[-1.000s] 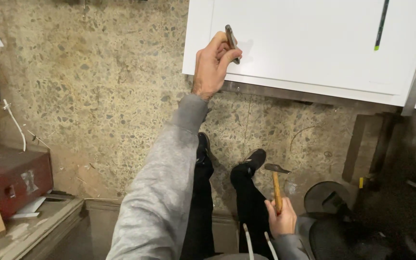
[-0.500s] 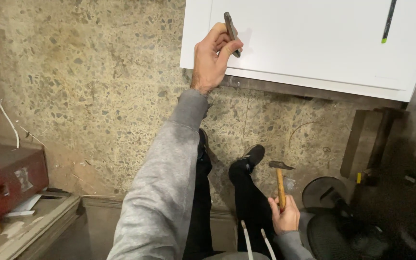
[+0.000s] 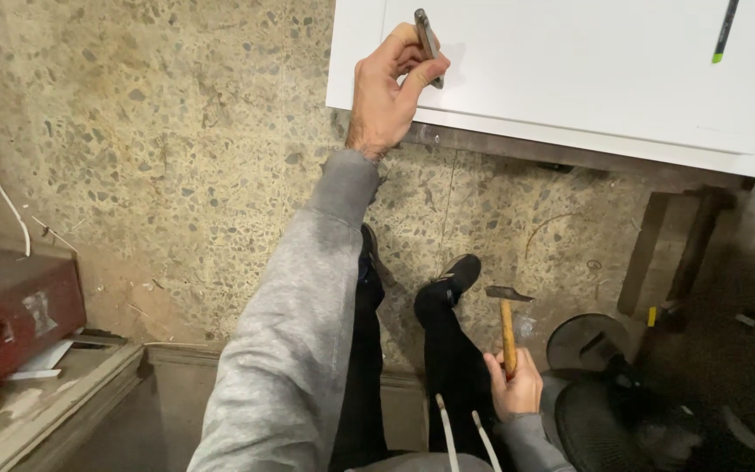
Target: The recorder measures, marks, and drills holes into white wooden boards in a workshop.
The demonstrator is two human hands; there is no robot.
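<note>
My left hand [image 3: 388,92] reaches up to the white panel [image 3: 587,70] and pinches a slim dark metal tool [image 3: 428,44], like a punch or chisel, held against the panel's face near its left edge. My right hand [image 3: 514,389] hangs low by my legs, gripping the wooden handle of a small hammer [image 3: 507,319] whose metal head points up. Both sleeves are grey.
Below lies a speckled stone floor [image 3: 176,157] with my two dark shoes [image 3: 447,280]. A dark red metal box [image 3: 15,310] sits on a ledge at the left. A green-tipped pen [image 3: 725,31] lies on the panel. Round dark objects [image 3: 587,345] are at the lower right.
My left hand has shifted the metal tool slightly up and right on the panel. The right hand keeps the hammer low, nearly still.
</note>
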